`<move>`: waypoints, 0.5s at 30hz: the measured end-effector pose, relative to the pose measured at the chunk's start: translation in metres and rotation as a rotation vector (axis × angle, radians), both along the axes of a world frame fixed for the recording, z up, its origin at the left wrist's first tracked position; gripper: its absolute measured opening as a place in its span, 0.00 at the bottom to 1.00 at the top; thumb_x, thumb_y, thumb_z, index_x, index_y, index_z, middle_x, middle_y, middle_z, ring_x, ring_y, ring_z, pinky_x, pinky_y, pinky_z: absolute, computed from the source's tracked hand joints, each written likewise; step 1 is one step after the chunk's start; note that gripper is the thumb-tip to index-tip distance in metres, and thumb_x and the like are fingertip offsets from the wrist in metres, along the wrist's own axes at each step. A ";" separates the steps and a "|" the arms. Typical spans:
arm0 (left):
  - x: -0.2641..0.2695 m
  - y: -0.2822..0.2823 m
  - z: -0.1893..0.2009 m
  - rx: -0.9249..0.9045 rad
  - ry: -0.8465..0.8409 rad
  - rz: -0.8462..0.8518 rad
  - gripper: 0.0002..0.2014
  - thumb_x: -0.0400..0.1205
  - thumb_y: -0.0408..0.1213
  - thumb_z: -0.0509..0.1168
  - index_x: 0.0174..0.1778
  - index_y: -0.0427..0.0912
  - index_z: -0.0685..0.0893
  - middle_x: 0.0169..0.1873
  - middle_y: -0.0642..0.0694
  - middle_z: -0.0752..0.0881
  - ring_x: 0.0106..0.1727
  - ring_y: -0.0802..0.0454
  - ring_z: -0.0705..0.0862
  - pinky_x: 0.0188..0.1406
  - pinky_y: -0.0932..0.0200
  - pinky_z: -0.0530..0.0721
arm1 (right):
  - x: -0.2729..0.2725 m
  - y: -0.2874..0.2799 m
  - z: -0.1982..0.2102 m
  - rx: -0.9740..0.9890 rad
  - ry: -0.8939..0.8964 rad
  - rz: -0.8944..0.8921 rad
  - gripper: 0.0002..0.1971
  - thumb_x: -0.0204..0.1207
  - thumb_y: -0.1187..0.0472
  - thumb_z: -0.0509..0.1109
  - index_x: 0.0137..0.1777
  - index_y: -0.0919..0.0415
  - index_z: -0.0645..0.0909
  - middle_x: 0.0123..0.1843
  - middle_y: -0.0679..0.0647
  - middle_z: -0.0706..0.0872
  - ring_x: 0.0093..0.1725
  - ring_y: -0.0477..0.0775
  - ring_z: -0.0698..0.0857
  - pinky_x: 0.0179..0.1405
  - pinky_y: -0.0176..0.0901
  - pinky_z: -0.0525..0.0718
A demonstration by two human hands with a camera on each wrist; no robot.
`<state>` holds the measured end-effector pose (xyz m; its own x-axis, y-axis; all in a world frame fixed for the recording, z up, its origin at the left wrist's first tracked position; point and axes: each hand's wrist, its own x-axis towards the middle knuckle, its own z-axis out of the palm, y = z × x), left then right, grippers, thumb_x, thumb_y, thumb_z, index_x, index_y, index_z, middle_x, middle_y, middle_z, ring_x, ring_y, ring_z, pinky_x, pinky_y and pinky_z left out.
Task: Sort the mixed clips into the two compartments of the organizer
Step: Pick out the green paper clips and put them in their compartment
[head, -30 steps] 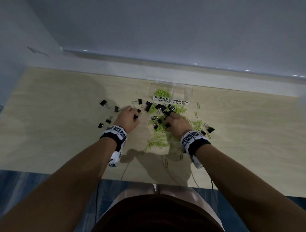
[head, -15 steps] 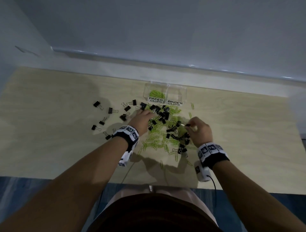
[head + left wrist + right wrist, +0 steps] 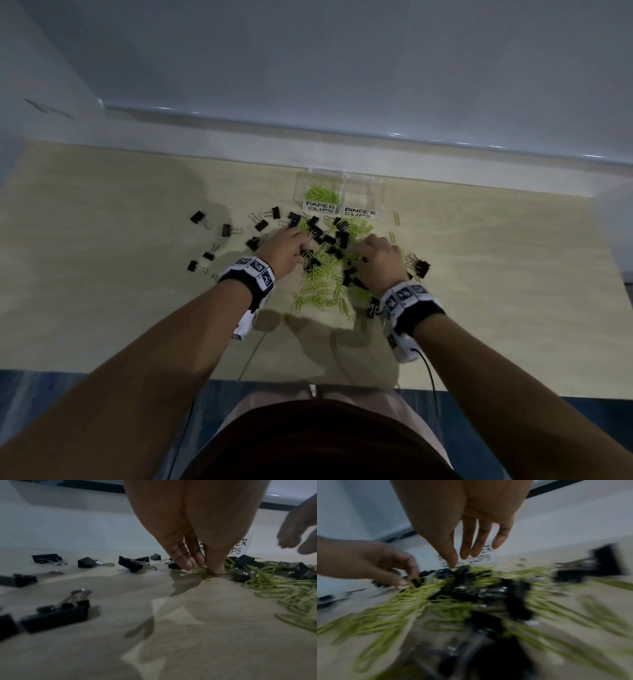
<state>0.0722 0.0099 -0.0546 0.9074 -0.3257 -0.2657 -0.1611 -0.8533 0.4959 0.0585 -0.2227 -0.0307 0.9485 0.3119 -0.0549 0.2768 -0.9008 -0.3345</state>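
The left hand point(image 3: 197, 524) has its fingers point(image 3: 184, 561) and thumb drawn together on a small bunch of green paper clips point(image 3: 205, 573) at the left edge of the pile, pressed down on the surface point(image 3: 120, 212). The right hand point(image 3: 378, 260) hangs over the pile's right side with fingers point(image 3: 485, 542) straight and slightly spread, holding nothing; the right wrist view is badly blurred, so no contact can be read there.

The step looks like gathering paper clips for the organizer point(image 3: 363, 186), which stands just beyond the pile. Its left compartment, labelled PAPER CLIPS, already has green clips in it; the right one, labelled BINDER CLIPS, looks empty. To do this well, the pinch should lift straight up and be checked for any binder clips point(image 3: 317, 228) snagged in the wire loops, since black and green are tangled through the pile's middle. A gentle shake over the pile would free strays before carrying the bunch to the left compartment. The right hand may best take binder clips, which are bulky and easy to grasp singly.

The surface is pale wood grain, dimly lit, with hand shadows across it. More binder clips lie scattered well to the left of the pile point(image 3: 200, 219), and one sits just right of the right hand point(image 3: 419, 267). A pale wall with a light ledge runs behind.
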 end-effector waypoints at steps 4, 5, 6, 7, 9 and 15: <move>-0.007 0.000 0.000 -0.018 -0.029 -0.018 0.17 0.77 0.24 0.64 0.60 0.43 0.78 0.59 0.45 0.78 0.58 0.46 0.76 0.56 0.45 0.80 | 0.002 0.045 0.001 -0.036 0.087 0.206 0.14 0.76 0.62 0.67 0.60 0.48 0.83 0.55 0.50 0.81 0.57 0.58 0.76 0.58 0.56 0.71; -0.007 -0.001 0.001 0.006 -0.021 -0.049 0.23 0.75 0.21 0.62 0.64 0.44 0.78 0.61 0.45 0.77 0.58 0.46 0.75 0.56 0.47 0.80 | 0.003 0.051 0.000 -0.077 0.118 0.222 0.15 0.77 0.61 0.66 0.62 0.47 0.81 0.57 0.51 0.80 0.59 0.59 0.75 0.60 0.57 0.70; -0.006 -0.001 0.001 0.040 -0.002 -0.084 0.28 0.74 0.18 0.61 0.67 0.46 0.76 0.62 0.46 0.76 0.60 0.46 0.74 0.56 0.48 0.80 | 0.005 0.055 -0.001 -0.120 0.148 0.235 0.16 0.78 0.61 0.65 0.64 0.46 0.80 0.60 0.52 0.79 0.61 0.59 0.74 0.62 0.58 0.69; -0.006 -0.001 0.001 0.077 0.020 -0.112 0.31 0.73 0.17 0.59 0.69 0.48 0.75 0.61 0.46 0.75 0.60 0.45 0.73 0.56 0.48 0.79 | 0.007 0.058 -0.002 -0.161 0.166 0.249 0.16 0.78 0.60 0.64 0.65 0.46 0.79 0.62 0.53 0.77 0.63 0.60 0.73 0.64 0.59 0.68; -0.004 -0.001 0.002 0.129 0.038 -0.142 0.30 0.74 0.18 0.59 0.70 0.49 0.75 0.59 0.44 0.75 0.60 0.43 0.73 0.55 0.45 0.79 | 0.010 0.060 -0.004 -0.222 0.186 0.277 0.16 0.77 0.58 0.66 0.64 0.45 0.78 0.65 0.54 0.75 0.64 0.61 0.71 0.65 0.60 0.68; -0.002 0.004 0.005 0.112 0.011 -0.097 0.17 0.80 0.30 0.64 0.66 0.41 0.77 0.63 0.42 0.76 0.62 0.43 0.75 0.60 0.51 0.74 | 0.014 0.052 -0.006 -0.232 0.175 0.304 0.19 0.78 0.55 0.65 0.68 0.48 0.74 0.64 0.54 0.75 0.64 0.61 0.72 0.61 0.58 0.69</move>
<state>0.0706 0.0140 -0.0499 0.8699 -0.3793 -0.3151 -0.2406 -0.8843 0.4003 0.0729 -0.1708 -0.0364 0.7854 0.5364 -0.3089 0.4984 -0.8439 -0.1983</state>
